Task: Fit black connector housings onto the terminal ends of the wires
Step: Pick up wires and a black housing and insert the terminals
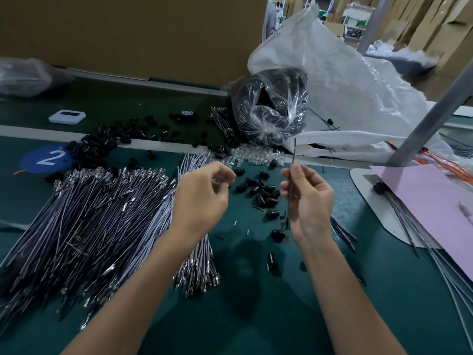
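Observation:
My right hand (308, 198) pinches a thin dark wire (293, 155) between thumb and fingers and holds it upright above the green mat. My left hand (202, 198) hovers to its left with the fingers curled; whether it holds something small at its fingertips I cannot tell. Between and beyond the hands lies a loose heap of black connector housings (263, 192). A big pile of dark wires with metal terminals (97, 213) covers the mat on the left. A smaller bundle of pale wires (197, 262) lies under my left wrist.
More black housings (107, 142) are scattered along the grey rail at the back. A clear bag of black parts (271, 111) leans on a large white plastic sack (345, 85). A pink sheet (435, 201) with finished wires lies right, beside a grey post (430, 116). Clear small parts (256, 155) lie behind.

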A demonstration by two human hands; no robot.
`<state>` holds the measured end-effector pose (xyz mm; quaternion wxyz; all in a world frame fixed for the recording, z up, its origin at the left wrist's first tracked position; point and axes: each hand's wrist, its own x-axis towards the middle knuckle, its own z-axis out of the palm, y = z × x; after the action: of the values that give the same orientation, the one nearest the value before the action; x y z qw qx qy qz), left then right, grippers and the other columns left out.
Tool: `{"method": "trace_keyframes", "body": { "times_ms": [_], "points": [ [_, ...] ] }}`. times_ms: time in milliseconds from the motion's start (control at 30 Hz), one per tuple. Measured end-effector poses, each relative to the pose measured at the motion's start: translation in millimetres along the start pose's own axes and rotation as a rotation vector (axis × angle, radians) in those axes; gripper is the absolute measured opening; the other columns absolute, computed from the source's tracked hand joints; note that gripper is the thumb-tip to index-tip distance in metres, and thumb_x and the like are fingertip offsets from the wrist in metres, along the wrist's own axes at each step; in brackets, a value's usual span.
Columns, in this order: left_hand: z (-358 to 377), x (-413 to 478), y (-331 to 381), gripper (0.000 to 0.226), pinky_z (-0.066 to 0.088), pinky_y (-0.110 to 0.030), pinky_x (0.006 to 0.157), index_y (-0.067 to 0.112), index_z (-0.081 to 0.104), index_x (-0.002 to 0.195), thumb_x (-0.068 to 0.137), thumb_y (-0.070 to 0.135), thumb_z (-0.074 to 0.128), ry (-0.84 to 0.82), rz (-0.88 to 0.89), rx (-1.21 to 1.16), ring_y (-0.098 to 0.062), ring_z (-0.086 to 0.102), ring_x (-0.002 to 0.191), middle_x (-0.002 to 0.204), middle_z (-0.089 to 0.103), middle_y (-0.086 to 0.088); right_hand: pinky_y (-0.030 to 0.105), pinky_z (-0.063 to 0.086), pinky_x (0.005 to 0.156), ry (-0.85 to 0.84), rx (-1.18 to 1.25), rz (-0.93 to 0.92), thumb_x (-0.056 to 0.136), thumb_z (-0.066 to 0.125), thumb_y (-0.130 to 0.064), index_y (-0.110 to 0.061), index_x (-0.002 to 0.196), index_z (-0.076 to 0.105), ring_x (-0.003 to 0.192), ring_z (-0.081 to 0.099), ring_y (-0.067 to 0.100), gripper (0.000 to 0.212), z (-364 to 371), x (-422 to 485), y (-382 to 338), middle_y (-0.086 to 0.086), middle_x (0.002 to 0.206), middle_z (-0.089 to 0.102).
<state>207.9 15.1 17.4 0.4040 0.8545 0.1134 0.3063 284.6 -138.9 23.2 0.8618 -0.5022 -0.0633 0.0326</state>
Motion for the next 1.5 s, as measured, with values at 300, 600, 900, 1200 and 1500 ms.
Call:
{"method": "trace_keyframes", "body": {
  "times_ms": [300,600,900,1200,1500],
  "points": [
    [25,37,-4,0.040,0.047,-0.036,0.071,0.011,0.065,0.114,0.082,-0.011,0.057,-0.339,0.038,0.707,-0.029,0.062,0.100,0.111,0.065,-0.010,0.020,0.049,0.053,0.023,-0.201,-0.111,0.090,0.066,-0.010,-0.010,0.090,0.066,0.054,0.059,0.010,0.000,-4,1,1,0.003,0.075,0.074],
    [28,60,-22,0.017,0.053,-0.038,0.083,0.004,0.071,0.104,0.090,-0.001,0.064,-0.436,0.071,0.694,-0.030,0.061,0.099,0.114,0.058,-0.008,0.019,0.047,0.052,-0.031,-0.291,-0.101,0.090,0.067,-0.009,-0.008,0.091,0.067,0.054,0.057,0.012,0.001,-4,0,5,0.004,0.076,0.073],
    [3,20,-5,0.005,0.058,-0.027,0.057,0.007,0.066,0.092,0.090,0.003,0.066,-0.231,-0.295,-0.541,-0.022,0.074,0.072,0.090,0.073,-0.009,0.019,0.050,0.062,-0.209,-0.587,-0.151,0.089,0.070,-0.010,-0.014,0.083,0.072,0.070,0.065,0.010,0.008,-4,-1,10,0.000,0.072,0.071],
    [-2,1,-8,0.019,0.056,-0.019,0.064,0.010,0.073,0.093,0.083,-0.006,0.069,-0.068,-0.345,-0.744,-0.018,0.074,0.082,0.083,0.076,0.001,0.026,0.049,0.061,-0.262,-0.718,-0.252,0.089,0.070,-0.015,-0.016,0.081,0.073,0.062,0.057,0.008,0.009,-4,-3,13,-0.004,0.068,0.067],
    [-1,1,-10,0.022,0.056,-0.020,0.065,0.013,0.074,0.092,0.080,-0.005,0.073,-0.049,-0.324,-0.692,-0.019,0.075,0.083,0.087,0.076,-0.004,0.037,0.051,0.062,-0.255,-0.686,-0.282,0.091,0.069,-0.013,-0.012,0.083,0.073,0.065,0.058,0.015,0.009,-6,-2,11,0.010,0.074,0.069]
  ]
}}
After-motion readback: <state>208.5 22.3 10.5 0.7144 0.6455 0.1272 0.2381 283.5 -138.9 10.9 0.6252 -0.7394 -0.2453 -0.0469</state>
